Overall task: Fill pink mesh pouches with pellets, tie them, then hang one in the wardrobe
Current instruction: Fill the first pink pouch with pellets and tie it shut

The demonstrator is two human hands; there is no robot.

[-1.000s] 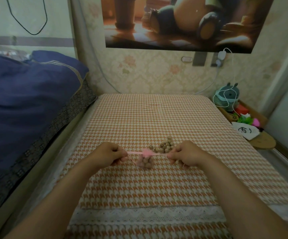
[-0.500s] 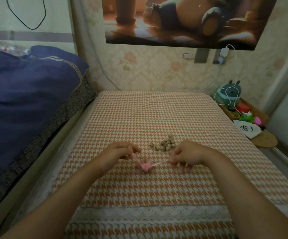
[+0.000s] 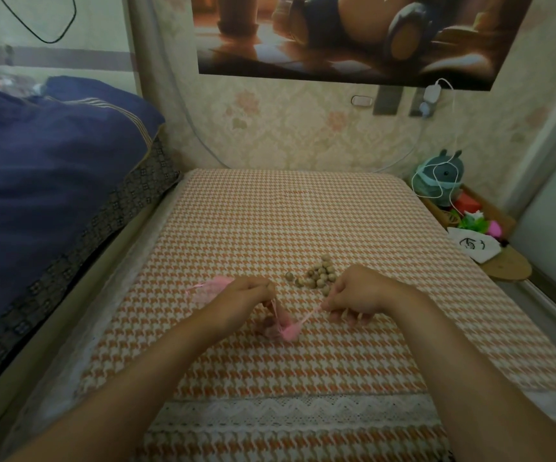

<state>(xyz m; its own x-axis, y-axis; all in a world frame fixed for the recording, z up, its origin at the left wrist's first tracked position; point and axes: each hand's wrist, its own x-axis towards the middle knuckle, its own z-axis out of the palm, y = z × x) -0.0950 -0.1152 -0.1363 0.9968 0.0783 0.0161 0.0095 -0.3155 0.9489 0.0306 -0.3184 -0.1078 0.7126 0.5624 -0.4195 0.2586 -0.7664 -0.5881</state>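
A filled pink mesh pouch (image 3: 285, 330) lies on the orange houndstooth tablecloth (image 3: 303, 221) between my hands. My left hand (image 3: 241, 300) pinches one pink drawstring end just above the pouch. My right hand (image 3: 360, 293) pinches the other drawstring end, which runs taut down to the pouch neck. A second, empty pink mesh pouch (image 3: 208, 290) lies flat behind my left hand, partly hidden by it. A small heap of loose brown pellets (image 3: 318, 275) sits just beyond my hands.
A blue duvet (image 3: 46, 181) on a bed borders the table's left side. On the right a low wooden shelf (image 3: 506, 268) carries a teal plush toy (image 3: 440, 178), a white cable, a white drawn-on pouch and small coloured items. Wallpapered wall stands behind.
The filled pouch went from hanging on a level drawstring to resting on the cloth. Both hands dropped closer together, and the empty pouch behind my left hand came into sight.
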